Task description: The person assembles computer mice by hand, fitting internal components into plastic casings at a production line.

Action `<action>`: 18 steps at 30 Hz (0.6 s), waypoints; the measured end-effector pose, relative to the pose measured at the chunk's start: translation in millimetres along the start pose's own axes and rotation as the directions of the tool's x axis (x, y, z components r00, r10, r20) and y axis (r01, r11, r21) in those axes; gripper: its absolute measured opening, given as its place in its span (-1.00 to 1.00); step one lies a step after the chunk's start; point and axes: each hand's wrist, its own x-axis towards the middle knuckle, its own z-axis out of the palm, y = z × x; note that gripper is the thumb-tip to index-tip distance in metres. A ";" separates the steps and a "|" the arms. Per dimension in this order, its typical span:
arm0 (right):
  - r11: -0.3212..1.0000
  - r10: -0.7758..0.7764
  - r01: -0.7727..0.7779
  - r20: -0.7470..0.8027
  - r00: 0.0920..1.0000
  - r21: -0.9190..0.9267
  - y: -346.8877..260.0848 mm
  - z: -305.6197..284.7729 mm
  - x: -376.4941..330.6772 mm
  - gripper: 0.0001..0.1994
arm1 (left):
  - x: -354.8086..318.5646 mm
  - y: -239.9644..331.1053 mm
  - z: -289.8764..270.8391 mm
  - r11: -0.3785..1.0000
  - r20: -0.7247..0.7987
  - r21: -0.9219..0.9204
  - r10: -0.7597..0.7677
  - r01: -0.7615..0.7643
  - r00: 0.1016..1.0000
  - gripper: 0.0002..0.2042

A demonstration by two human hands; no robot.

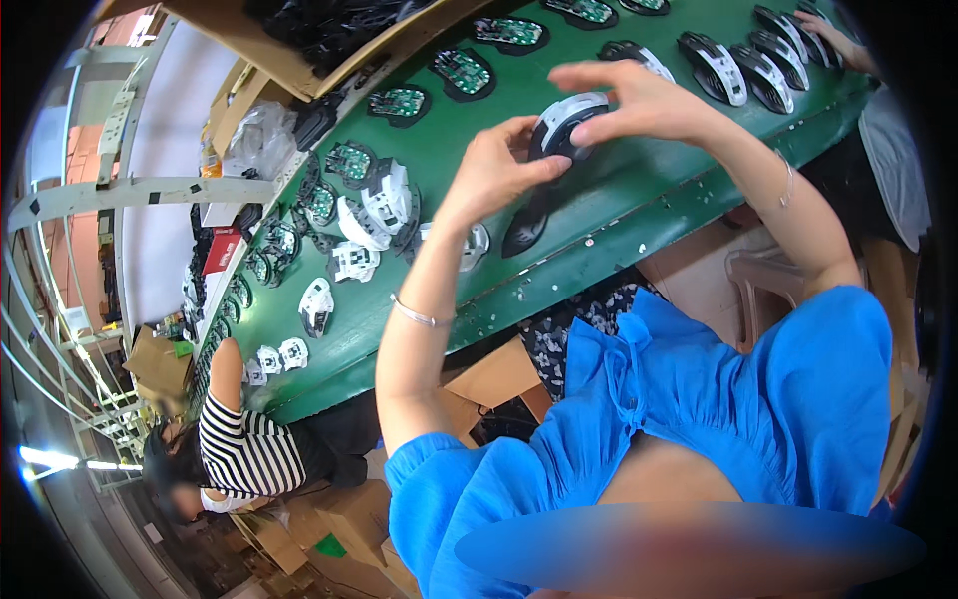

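Observation:
A black and silver-white computer mouse (559, 122) is held up over the green worktable between my two hands. My left hand (496, 170) grips its left side, thumb along the lower edge and fingers behind. On its right side, my right hand (644, 103) has the thumb pressed on the shell and the fingers reaching over the top. Below the mouse, a black mouse part (525, 226) lies on the table. White mouse shells (387, 205) are clustered left of my left forearm, and another mouse (637, 58) sits behind my right hand.
Black mouse bases with green circuit boards (463, 72) line the far side of the green table (609, 215). White-and-black mice (713, 68) stand at the right, near another person's hand (838, 42). A person in a striped top (244, 444) sits at the left. Cardboard boxes (499, 374) are underneath.

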 end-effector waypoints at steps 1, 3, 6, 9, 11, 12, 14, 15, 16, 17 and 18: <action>0.998 0.063 -0.062 0.110 0.992 -0.015 7.6 3.1 5.6 -0.34 | 7.8 -1.4 -3.1 0.999 0.058 0.016 -0.039 0.038 0.998 -0.38; 0.974 0.214 -0.226 0.219 0.952 0.028 12.6 1.4 14.1 -0.36 | 15.2 -3.9 -4.5 0.997 0.123 0.034 -0.079 0.075 0.989 -0.36; 0.897 0.375 -0.418 0.253 0.892 0.146 20.9 2.9 15.5 -0.48 | 20.8 -10.4 -5.3 0.986 0.207 0.164 -0.023 -0.012 0.978 -0.32; 0.902 0.376 -0.415 0.253 0.891 0.122 26.6 -1.7 21.6 -0.56 | 31.4 -14.5 -8.7 0.988 0.281 -0.019 -0.144 0.156 0.949 -0.36; 0.900 0.367 -0.408 0.243 0.898 0.150 32.1 -0.2 22.6 -0.56 | 33.6 -18.6 -7.4 0.977 0.263 -0.066 -0.180 0.203 0.948 -0.38; 0.901 0.356 -0.398 0.229 0.906 0.173 34.1 0.5 20.0 -0.55 | 33.3 -19.6 -4.7 0.963 0.244 -0.113 -0.211 0.244 0.947 -0.39; 0.895 0.360 -0.397 0.197 0.912 0.205 38.1 2.3 17.1 -0.55 | 35.9 -23.5 -2.8 0.956 0.232 -0.160 -0.207 0.247 0.950 -0.38; 0.878 0.374 -0.424 0.234 0.897 0.221 35.1 0.1 18.9 -0.56 | 36.5 -21.3 -4.2 0.959 0.213 -0.146 -0.211 0.245 0.954 -0.38; 0.862 0.384 -0.448 0.271 0.882 0.235 31.1 -1.6 19.3 -0.58 | 36.8 -19.3 -5.3 0.962 0.189 -0.130 -0.214 0.241 0.958 -0.37; 0.892 0.370 -0.428 0.307 0.877 0.145 26.6 -1.8 16.4 -0.58 | 36.7 -27.7 -4.5 0.960 0.214 -0.121 -0.222 0.252 0.951 -0.34; 0.918 0.353 -0.392 0.336 0.873 0.054 24.9 -2.8 16.5 -0.58 | 36.0 -24.2 -4.3 0.967 0.223 -0.080 -0.220 0.243 0.950 -0.27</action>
